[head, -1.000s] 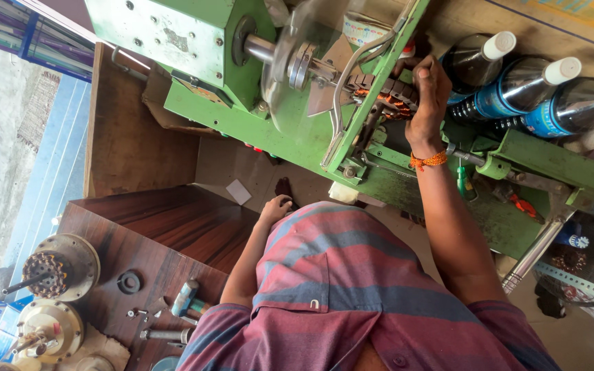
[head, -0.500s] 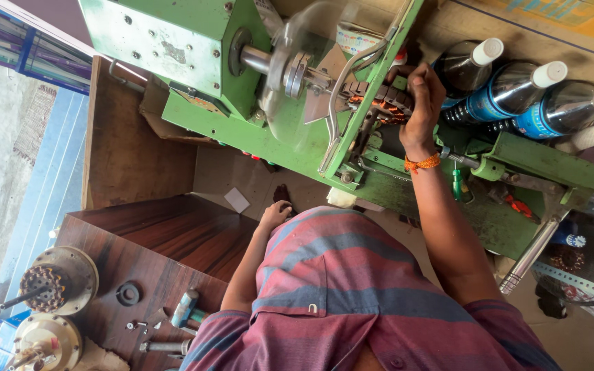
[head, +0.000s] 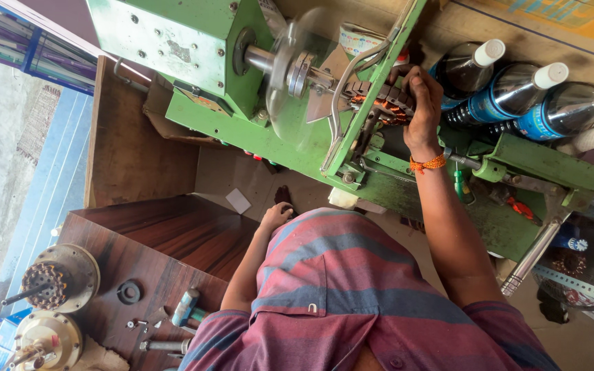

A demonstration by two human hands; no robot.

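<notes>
While the blurred disc (head: 289, 69) on the shaft of the green winding machine (head: 242, 130) shows as a pale smear, the right hand (head: 421, 110) is raised to the copper-wound core (head: 379, 103) mounted at the middle of the machine. The fingers are curled closed around the core's right end; the thumb side faces the camera. One orange thread band (head: 427, 163) circles the right wrist.

The left hand (head: 276, 216) rests low, near the lower edge of the machine, just beside one small white pad (head: 238, 200) on the bench surface. Its fingers are loosely bent; whether it grips anything cannot be told, since the shirt (head: 352, 295) hides part of it.

Three dark bottles (head: 510, 89) with white caps lie side by side to the right of the core, close to the right hand.

On the brown wooden table (head: 166, 240) at lower left the following items are counted:
- two round metal motor housings (head: 60, 278), one above the other at the table's left edge;
- one black ring (head: 129, 292);
- one small cylinder (head: 185, 307) near the left elbow.

One chrome lever (head: 534, 254) projects from the machine's right end.
</notes>
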